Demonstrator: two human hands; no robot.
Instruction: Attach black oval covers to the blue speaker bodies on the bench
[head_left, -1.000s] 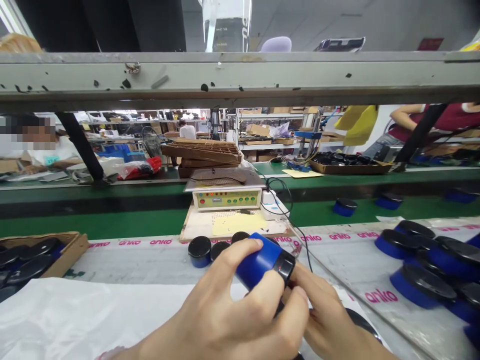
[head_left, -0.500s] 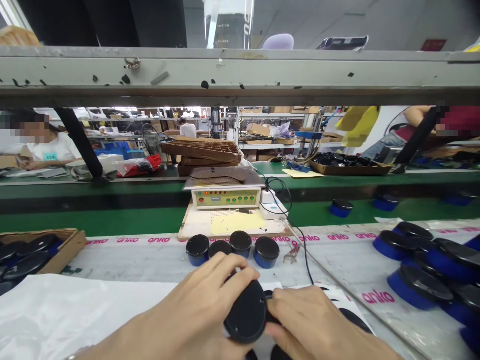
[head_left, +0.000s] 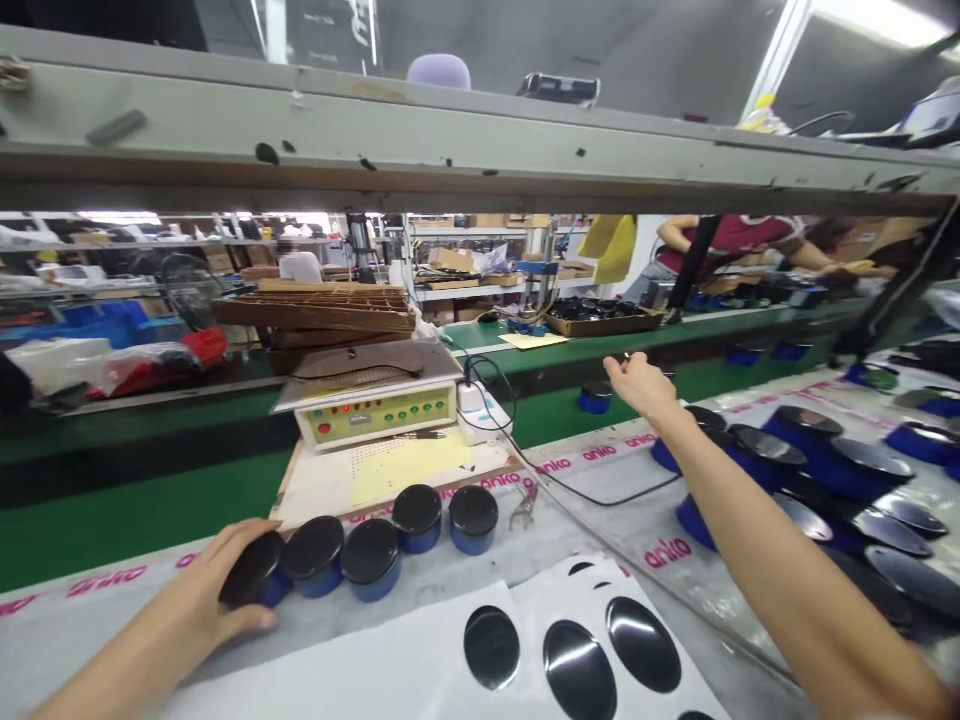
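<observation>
Nearest lies a white sheet point(head_left: 360, 675) bearing glossy black discs point(head_left: 491, 647). Past its left part, the left hand point(head_left: 199, 595) is wrapped round the end cylinder point(head_left: 262, 570), blue with a black top, thumb in front and fingers behind. Four like cylinders point(head_left: 373, 560) stand in the row beside it. Half a second ago both hands were together on one such piece; now they are well apart and the row counts five, so two-handed handling of that piece seems over. Farther off, the right hand point(head_left: 643, 385) hangs over the green belt point(head_left: 540, 425), near a lone cylinder point(head_left: 595, 397); blur hides whether its fingers pinch anything. Beyond stands a carton point(head_left: 619, 324) of black parts.
</observation>
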